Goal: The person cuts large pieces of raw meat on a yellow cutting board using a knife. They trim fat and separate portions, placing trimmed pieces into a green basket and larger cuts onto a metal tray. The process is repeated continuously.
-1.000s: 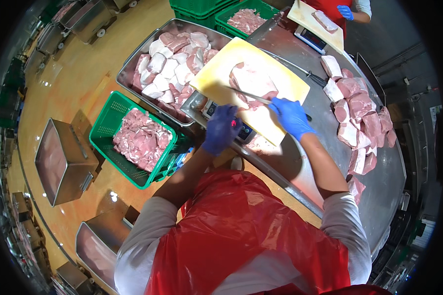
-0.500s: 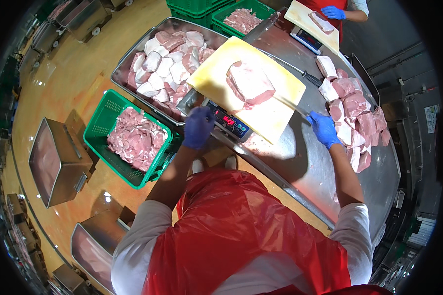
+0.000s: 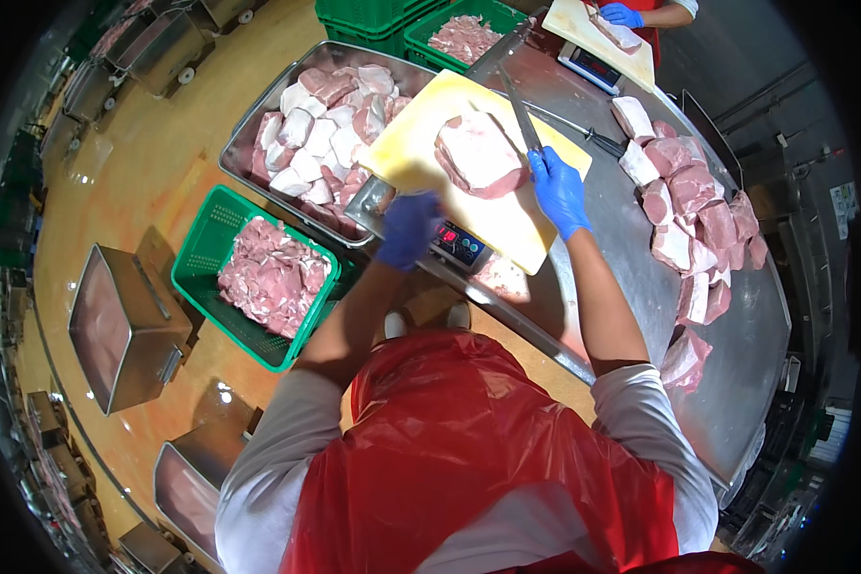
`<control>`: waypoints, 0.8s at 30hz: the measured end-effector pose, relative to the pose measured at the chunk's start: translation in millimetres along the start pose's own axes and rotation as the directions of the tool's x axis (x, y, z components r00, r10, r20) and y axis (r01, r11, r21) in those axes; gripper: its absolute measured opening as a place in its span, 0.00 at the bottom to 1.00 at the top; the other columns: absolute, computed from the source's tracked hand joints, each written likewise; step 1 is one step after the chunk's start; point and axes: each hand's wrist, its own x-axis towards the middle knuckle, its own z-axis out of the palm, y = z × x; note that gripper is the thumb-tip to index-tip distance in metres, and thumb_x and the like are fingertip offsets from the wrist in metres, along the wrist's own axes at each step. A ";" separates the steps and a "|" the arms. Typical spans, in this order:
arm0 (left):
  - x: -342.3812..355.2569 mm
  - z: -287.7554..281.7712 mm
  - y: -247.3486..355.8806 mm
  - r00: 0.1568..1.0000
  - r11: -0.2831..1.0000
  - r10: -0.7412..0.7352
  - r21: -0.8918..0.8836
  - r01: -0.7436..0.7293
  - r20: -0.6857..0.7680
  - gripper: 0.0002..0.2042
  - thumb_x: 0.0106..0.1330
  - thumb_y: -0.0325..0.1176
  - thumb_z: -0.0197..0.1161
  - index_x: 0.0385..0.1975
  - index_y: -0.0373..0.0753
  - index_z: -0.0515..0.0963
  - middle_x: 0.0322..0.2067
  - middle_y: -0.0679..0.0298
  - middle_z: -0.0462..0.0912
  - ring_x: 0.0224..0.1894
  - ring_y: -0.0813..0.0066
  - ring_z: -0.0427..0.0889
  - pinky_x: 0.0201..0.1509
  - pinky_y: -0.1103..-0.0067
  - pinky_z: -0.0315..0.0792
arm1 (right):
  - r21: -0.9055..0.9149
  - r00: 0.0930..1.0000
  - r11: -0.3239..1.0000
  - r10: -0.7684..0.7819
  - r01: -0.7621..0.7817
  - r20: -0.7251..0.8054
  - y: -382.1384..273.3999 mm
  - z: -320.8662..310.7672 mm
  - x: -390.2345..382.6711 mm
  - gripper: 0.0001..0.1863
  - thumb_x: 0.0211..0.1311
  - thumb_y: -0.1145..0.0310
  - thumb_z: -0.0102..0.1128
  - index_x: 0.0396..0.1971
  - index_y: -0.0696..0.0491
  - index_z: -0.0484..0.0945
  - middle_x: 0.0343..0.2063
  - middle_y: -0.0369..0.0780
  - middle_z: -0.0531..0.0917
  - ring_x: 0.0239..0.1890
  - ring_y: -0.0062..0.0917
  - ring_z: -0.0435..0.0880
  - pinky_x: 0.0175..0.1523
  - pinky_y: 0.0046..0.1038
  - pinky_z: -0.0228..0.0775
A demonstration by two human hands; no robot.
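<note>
My right hand (image 3: pixel 557 191), in a blue glove, grips a long knife (image 3: pixel 518 108) whose blade points away from me over the right side of the yellow cutting board (image 3: pixel 416 107). A pork slab (image 3: pixel 476 153) with a pale fat top lies on the board, left of the knife. My left hand (image 3: pixel 410 228), gloved in blue and smeared by motion, is at the board's near-left corner beside a scale with a red display (image 3: pixel 457 244); its fingers are too blurred to read. A sharpening steel (image 3: pixel 598 142) lies beyond the board on the steel table (image 3: pixel 622 297).
A steel bin (image 3: pixel 244 134) holds pork pieces; a green crate (image 3: pixel 201 249) holds trimmings. More pork (image 3: pixel 694 215) is piled at the table's right. A co-worker's gloved hand (image 3: pixel 622 17) is at another board (image 3: pixel 574 24). Steel carts (image 3: pixel 124 325) stand on the floor.
My right hand first moved right, then back left and forward, swinging the blade from across the meat to pointing away. My left hand dropped leftward, then moved slightly right and up.
</note>
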 end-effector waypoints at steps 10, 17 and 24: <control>-36.8 -113.1 -37.4 0.911 0.928 -0.355 0.035 0.370 -0.209 0.21 0.62 0.26 0.62 0.57 0.33 0.76 0.41 0.48 0.84 0.44 0.58 0.84 0.52 0.68 0.76 | 0.703 0.950 0.652 0.088 -0.283 0.301 69.5 25.7 47.3 0.17 0.75 0.58 0.55 0.37 0.57 0.82 0.29 0.32 0.81 0.31 0.14 0.73 0.40 0.20 0.66; 82.9 38.2 -17.5 0.997 0.979 -0.078 -0.191 0.078 0.009 0.32 0.62 0.40 0.68 0.64 0.34 0.68 0.45 0.48 0.84 0.48 0.56 0.84 0.55 0.64 0.76 | 0.548 0.969 0.809 0.103 -0.212 0.223 10.6 34.3 10.3 0.17 0.75 0.57 0.56 0.42 0.59 0.80 0.30 0.34 0.80 0.34 0.16 0.73 0.43 0.22 0.69; 144.4 -1.0 -44.6 0.959 0.901 -0.170 -0.431 0.058 -0.225 0.15 0.64 0.30 0.61 0.48 0.28 0.77 0.45 0.50 0.84 0.46 0.61 0.83 0.53 0.73 0.76 | 0.719 0.899 0.540 0.284 -0.438 0.334 -35.0 24.5 -99.8 0.14 0.77 0.63 0.52 0.44 0.61 0.77 0.31 0.38 0.82 0.28 0.18 0.80 0.33 0.23 0.75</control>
